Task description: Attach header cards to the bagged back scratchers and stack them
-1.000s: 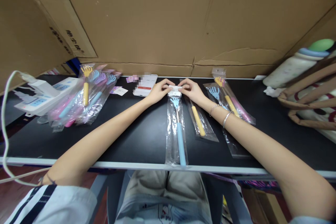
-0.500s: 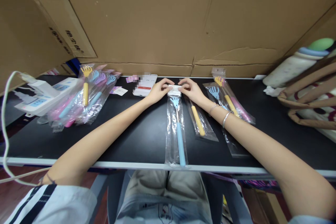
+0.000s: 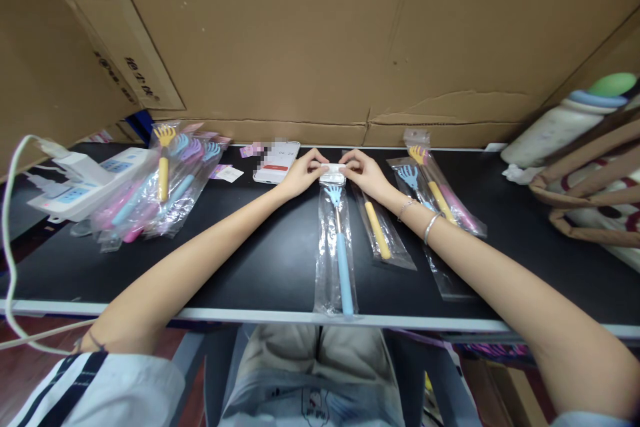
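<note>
Dead centre of the frame there's a clear bag (image 3: 336, 260) lying flat on the black table (image 3: 260, 260), running from the near edge up to the middle, with a blue back scratcher (image 3: 341, 250) inside, claw end pointing away. Both hands meet at its far end: the left hand (image 3: 301, 173) and right hand (image 3: 367, 172) each pinch a corner of the white flap (image 3: 333, 172), fingertips closed on it and pressing it down. I think it's the sticky closure strip, but it's too small to be sure. Flat on the table makes sense, since the bag stays straight while the top gets folded.

Just right of it sit more bagged scratchers (image 3: 425, 197) (yellow and blue ones). A finished-looking pile (image 3: 160, 180) is at mid left, with a phone (image 3: 277, 161) just beside the left hand.
</note>
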Demonstrator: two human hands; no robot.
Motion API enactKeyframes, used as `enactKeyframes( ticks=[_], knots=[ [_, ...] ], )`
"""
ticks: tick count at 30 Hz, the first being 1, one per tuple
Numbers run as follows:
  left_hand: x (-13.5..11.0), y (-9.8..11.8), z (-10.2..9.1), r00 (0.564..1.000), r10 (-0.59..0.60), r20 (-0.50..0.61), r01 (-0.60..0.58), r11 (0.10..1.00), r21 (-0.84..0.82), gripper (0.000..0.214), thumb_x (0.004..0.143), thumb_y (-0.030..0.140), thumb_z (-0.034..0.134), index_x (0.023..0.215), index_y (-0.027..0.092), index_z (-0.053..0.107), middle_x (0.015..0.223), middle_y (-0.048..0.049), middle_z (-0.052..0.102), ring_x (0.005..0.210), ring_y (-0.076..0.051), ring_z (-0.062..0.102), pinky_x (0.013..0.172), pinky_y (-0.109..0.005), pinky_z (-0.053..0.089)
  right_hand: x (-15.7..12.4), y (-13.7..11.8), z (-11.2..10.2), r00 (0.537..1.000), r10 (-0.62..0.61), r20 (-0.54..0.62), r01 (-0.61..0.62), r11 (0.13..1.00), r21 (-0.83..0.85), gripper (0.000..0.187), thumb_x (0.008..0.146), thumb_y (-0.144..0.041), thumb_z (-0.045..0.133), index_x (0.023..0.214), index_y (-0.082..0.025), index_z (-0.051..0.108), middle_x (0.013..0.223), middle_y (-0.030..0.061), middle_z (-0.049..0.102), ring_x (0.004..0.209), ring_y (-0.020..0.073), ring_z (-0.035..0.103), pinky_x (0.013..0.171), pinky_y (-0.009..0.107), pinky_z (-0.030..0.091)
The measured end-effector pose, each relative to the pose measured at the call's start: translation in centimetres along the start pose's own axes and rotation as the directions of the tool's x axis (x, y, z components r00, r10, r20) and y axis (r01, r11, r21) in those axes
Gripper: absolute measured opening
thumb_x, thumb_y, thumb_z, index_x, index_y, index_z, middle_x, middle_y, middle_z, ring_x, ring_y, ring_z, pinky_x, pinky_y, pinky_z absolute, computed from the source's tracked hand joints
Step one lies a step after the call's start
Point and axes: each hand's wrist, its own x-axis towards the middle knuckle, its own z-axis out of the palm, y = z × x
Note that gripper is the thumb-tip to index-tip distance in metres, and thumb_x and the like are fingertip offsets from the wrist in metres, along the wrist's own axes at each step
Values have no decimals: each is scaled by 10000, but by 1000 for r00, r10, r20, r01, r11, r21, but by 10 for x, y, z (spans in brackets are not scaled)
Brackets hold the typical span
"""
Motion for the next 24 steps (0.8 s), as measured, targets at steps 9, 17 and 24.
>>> enactKeyframes(
  ticks=[9,17,24],
  knots=[
    [-1,2,0,1000,30,6,-30,999,25,188,853,319,588,935,177,496,831,-8,634,780,-131,628,709,-231,456,-1,-1,0,1000,-10,-4,10,1000,-9,244,749,-330,655,924,-225,521,717,-34,593,608,128,535,629,272,420],
    [0,3,0,999,14,35,-16,999,47,123,868,206,466,970,188,533,754,28,557,660,-112,509,684,-242,400,-1,-8,1,998,-67,15,67,997,-30,151,785,-333,601,821,-197,549,798,6,599,704,139,565,669,276,422],
    [0,9,1,999,-49,-10,49,999,21,188,914,262,397,906,183,567,834,-7,577,749,-141,529,675,-247,414,-4,-11,0,997,-67,31,70,994,-89,165,817,-356,582,820,-192,568,804,18,612,720,152,560,693,291,428]
  ],
)
